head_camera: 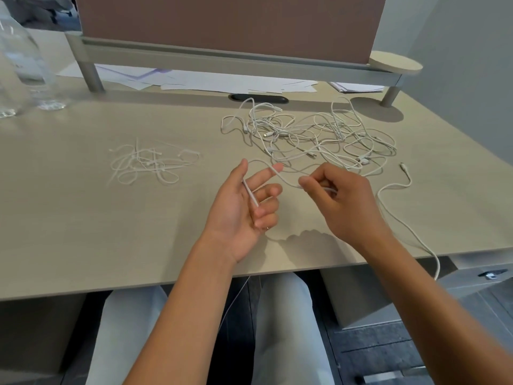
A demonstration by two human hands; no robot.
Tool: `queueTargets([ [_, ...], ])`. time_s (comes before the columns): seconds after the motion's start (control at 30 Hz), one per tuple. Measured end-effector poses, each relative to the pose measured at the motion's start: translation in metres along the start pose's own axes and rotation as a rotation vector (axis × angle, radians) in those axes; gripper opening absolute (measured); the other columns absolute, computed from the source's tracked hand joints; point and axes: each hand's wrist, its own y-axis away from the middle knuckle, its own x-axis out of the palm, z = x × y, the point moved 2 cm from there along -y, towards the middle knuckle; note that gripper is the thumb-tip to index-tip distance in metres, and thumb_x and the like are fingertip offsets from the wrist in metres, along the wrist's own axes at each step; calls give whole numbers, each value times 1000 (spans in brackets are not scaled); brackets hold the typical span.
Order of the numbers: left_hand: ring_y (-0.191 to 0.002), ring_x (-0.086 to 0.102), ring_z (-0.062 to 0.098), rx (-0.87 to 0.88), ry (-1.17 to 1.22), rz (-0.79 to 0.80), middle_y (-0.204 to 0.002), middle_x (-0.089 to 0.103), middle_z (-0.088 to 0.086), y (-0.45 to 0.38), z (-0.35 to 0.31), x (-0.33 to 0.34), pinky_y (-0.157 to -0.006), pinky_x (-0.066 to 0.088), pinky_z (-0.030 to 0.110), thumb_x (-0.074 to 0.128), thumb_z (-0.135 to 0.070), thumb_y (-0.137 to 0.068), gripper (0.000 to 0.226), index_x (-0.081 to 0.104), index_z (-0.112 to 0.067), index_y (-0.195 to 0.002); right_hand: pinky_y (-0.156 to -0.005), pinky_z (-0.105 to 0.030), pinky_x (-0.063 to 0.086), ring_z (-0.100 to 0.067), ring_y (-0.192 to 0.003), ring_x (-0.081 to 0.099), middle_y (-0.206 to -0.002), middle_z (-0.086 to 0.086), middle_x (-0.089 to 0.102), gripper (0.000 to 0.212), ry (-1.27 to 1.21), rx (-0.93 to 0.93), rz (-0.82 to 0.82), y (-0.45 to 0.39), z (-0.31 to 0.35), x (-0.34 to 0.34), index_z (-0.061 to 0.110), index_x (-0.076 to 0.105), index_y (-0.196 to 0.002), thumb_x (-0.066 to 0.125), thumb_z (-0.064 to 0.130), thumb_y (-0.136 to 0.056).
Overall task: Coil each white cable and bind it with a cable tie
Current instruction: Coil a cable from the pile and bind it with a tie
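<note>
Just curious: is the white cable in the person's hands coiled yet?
Not coiled. The white cable makes one loose arc from the left hand to the right hand, then trails off the desk.

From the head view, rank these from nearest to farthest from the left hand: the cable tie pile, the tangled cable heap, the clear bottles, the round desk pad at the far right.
From the left hand:
1. Cable tie pile, to its left.
2. Tangled cable heap, ahead and right.
3. Clear bottles, far left corner.
4. Round desk pad, far right on the rail.
</note>
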Motion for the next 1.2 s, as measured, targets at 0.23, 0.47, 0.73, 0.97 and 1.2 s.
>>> queueTargets([
  [0.23, -54, 32, 13, 30, -108, -60, -82, 52, 7, -8, 0, 2, -45, 24, 24, 34, -51, -108, 61, 66, 0, -106, -61, -39, 49, -6, -60, 53, -60, 16, 54, 25, 178, -80, -7, 9, 6, 6, 24, 63, -79, 70, 41, -96],
  [0.47, -55, 34, 14, 110, -26, -90, -99, 69, 18, -9, -10, 1, -51, 30, 27, 39, -41, -107, 44, 59, -3, -102, -65, -34, 46, -9, -67, 58, -67, 15, 62, 15, 200, 1, 69, 18, 6, -6, 27, 67, -89, 65, 39, -97],
  [0.73, -59, 43, 15, 133, -237, -134, -102, 75, 19, -12, -7, 1, -53, 38, 26, 42, -11, -106, 14, 54, -9, -99, -64, -38, 52, -9, -67, 54, -76, 12, 64, 7, 384, -58, 26, 24, 8, -2, 32, 74, -88, 72, 36, -93],
  [0.97, -99, 72, 25, 135, -441, -200, -110, 78, 14, -15, -8, -6, -95, 49, 40, 40, -17, -109, 25, 52, -16, -86, -63, -37, 52, -12, -67, 56, -77, 12, 68, 5, 413, -66, 31, 24, 14, 3, 31, 77, -85, 77, 33, -89],
  [1.2, -61, 53, 19, 134, -93, -169, -70, 53, 5, -15, -7, 0, -73, 52, 35, 39, -8, -108, 21, 51, -10, -91, -66, -40, 54, -12, -71, 59, -77, 14, 63, 8, 305, -81, 137, 32, 15, 12, 33, 77, -98, 73, 35, -92],
])
